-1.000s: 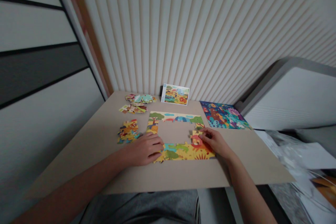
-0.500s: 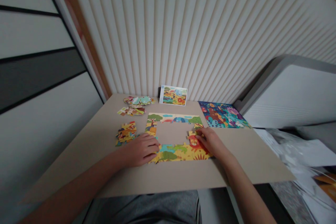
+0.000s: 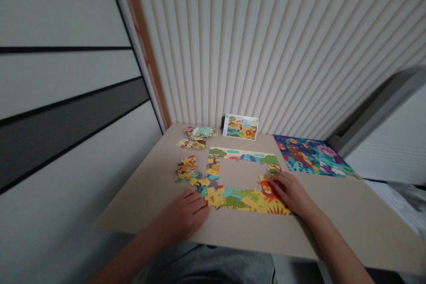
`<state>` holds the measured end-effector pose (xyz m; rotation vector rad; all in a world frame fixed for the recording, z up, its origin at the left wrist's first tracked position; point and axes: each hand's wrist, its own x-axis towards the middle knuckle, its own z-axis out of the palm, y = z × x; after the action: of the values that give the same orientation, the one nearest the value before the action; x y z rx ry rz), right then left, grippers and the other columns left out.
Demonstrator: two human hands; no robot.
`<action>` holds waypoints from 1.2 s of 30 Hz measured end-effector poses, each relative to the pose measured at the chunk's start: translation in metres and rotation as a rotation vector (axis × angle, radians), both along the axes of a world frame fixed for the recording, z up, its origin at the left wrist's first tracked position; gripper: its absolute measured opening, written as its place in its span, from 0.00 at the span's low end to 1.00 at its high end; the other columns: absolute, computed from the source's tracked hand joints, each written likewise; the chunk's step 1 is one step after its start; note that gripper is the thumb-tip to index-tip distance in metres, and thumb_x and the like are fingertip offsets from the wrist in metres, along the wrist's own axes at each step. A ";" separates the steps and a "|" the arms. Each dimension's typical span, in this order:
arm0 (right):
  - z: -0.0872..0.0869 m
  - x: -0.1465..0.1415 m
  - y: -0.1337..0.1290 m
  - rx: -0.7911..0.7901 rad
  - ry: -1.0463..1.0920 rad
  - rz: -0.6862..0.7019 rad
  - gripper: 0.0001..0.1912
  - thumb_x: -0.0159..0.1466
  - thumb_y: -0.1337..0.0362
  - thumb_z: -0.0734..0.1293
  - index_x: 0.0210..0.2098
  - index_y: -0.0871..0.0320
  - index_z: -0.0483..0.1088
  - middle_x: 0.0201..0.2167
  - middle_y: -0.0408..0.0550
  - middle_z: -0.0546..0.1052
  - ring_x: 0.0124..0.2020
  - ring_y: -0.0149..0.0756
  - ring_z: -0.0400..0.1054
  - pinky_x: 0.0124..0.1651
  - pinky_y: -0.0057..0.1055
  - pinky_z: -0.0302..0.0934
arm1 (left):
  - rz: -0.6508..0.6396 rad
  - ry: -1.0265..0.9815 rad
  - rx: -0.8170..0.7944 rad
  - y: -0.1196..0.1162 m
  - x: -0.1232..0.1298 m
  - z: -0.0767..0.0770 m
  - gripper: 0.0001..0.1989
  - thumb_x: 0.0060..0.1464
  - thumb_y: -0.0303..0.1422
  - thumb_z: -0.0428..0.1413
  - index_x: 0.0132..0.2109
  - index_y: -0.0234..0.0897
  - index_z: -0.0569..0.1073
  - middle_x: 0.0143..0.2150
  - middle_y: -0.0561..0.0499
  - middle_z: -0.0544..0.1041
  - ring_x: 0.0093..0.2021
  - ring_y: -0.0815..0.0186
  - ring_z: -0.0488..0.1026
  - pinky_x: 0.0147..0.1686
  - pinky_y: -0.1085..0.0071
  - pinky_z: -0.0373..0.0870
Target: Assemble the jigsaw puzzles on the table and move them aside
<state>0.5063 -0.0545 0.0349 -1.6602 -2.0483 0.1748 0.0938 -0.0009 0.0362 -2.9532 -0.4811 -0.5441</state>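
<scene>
A jigsaw puzzle frame (image 3: 234,203) with animals and trees lies on the table, its middle bare. My right hand (image 3: 290,191) is at its right side, thumb and fingers closed on a puzzle piece (image 3: 266,187) with a red-maned lion. By the lower left corner lies my left hand (image 3: 189,214), palm down with loosely bent fingers, a little apart, their tips beside the yellow corner. Nothing shows in it, though its underside is hidden. Several loose puzzle pieces (image 3: 186,168) lie beyond my left hand, some against the frame's left side.
Two more heaps of pieces, a back heap (image 3: 200,132) and a smaller heap (image 3: 192,143), lie at the back left. A picture card (image 3: 241,127) leans near the pleated wall (image 3: 213,53). A dark blue finished puzzle (image 3: 311,155) lies at the back right of the table (image 3: 359,217).
My left hand has slid off the puzzle's lower left corner towards me, uncovering pieces there. My right hand stays at the lion piece. The view has turned left.
</scene>
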 end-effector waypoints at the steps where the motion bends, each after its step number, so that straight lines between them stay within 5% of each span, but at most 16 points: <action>1: -0.001 0.002 0.000 0.016 0.021 -0.018 0.15 0.71 0.55 0.60 0.41 0.53 0.77 0.39 0.55 0.80 0.42 0.47 0.73 0.48 0.44 0.67 | 0.055 -0.010 -0.016 -0.006 -0.007 -0.003 0.05 0.64 0.28 0.54 0.45 0.40 0.74 0.37 0.48 0.77 0.40 0.59 0.72 0.47 0.59 0.65; 6: -0.006 0.007 0.001 0.067 0.061 -0.076 0.15 0.69 0.53 0.62 0.43 0.52 0.77 0.42 0.55 0.81 0.43 0.50 0.74 0.48 0.46 0.68 | 0.316 -0.162 -0.079 -0.001 -0.036 -0.008 0.09 0.66 0.30 0.51 0.46 0.40 0.76 0.41 0.46 0.79 0.43 0.59 0.74 0.48 0.59 0.68; 14: -0.010 0.005 0.000 0.055 0.046 -0.074 0.18 0.70 0.54 0.61 0.54 0.54 0.72 0.46 0.57 0.79 0.46 0.49 0.74 0.49 0.45 0.69 | 0.570 -0.268 -0.247 0.089 -0.051 0.007 0.21 0.64 0.39 0.53 0.62 0.40 0.69 0.59 0.40 0.72 0.60 0.53 0.69 0.61 0.54 0.65; 20: -0.014 0.007 0.000 0.061 0.061 -0.086 0.18 0.70 0.55 0.61 0.54 0.53 0.72 0.47 0.56 0.79 0.47 0.50 0.74 0.51 0.46 0.69 | 0.507 -0.103 -0.429 0.123 -0.045 0.006 0.25 0.59 0.44 0.58 0.60 0.37 0.72 0.57 0.38 0.76 0.57 0.51 0.72 0.58 0.56 0.66; 26: -0.010 -0.001 0.001 0.083 0.146 -0.110 0.17 0.70 0.55 0.61 0.52 0.54 0.73 0.50 0.56 0.79 0.51 0.50 0.73 0.55 0.47 0.66 | 0.454 -0.173 -0.314 0.122 -0.041 0.012 0.29 0.58 0.44 0.60 0.63 0.38 0.69 0.60 0.39 0.73 0.60 0.49 0.69 0.61 0.54 0.63; 32: 0.016 -0.052 0.025 -0.011 0.305 -0.061 0.17 0.70 0.53 0.62 0.48 0.55 0.77 0.43 0.52 0.81 0.42 0.44 0.74 0.48 0.41 0.67 | 0.165 -0.179 -0.209 0.113 0.007 0.027 0.35 0.60 0.46 0.59 0.69 0.41 0.61 0.64 0.40 0.70 0.63 0.51 0.66 0.63 0.53 0.60; 36: 0.022 -0.099 0.063 -0.106 0.517 0.014 0.20 0.69 0.51 0.63 0.51 0.57 0.77 0.39 0.50 0.81 0.36 0.39 0.71 0.40 0.33 0.65 | 0.103 -0.194 -0.190 0.107 0.045 0.027 0.36 0.60 0.47 0.61 0.69 0.41 0.60 0.62 0.41 0.71 0.61 0.51 0.67 0.62 0.53 0.62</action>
<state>0.4075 0.0085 0.0565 -1.4661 -1.6783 0.6543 0.1393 0.1059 0.0632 -3.0438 -0.7383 -0.8201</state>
